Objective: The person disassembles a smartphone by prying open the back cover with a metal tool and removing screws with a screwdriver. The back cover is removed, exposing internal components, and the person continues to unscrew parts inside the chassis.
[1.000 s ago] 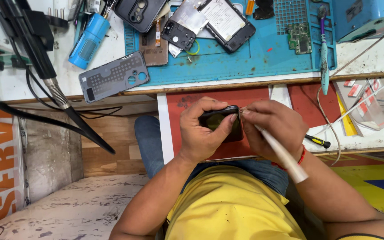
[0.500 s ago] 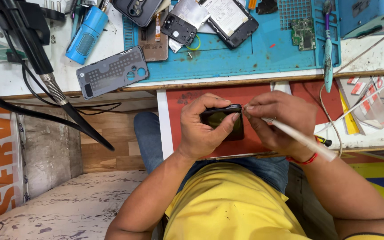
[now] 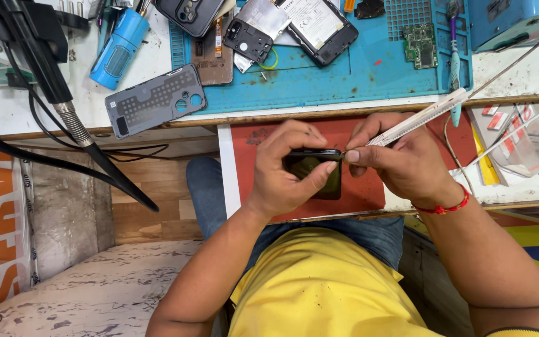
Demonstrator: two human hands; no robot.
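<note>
Far left: blue cylinder [image 3: 118, 50] beside grey back cover [image 3: 155, 101]. Farther right, on blue mat [image 3: 319, 84]: opened phone [image 3: 319, 24], green circuit board [image 3: 420, 45].

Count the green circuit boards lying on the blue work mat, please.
1. A single green circuit board lies near the right end of the blue mat, just left of the purple-tipped tool. Others may sit under the phone parts or beyond the frame's top edge.

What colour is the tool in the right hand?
White, a slim tool held by the right hand; head view.
</note>
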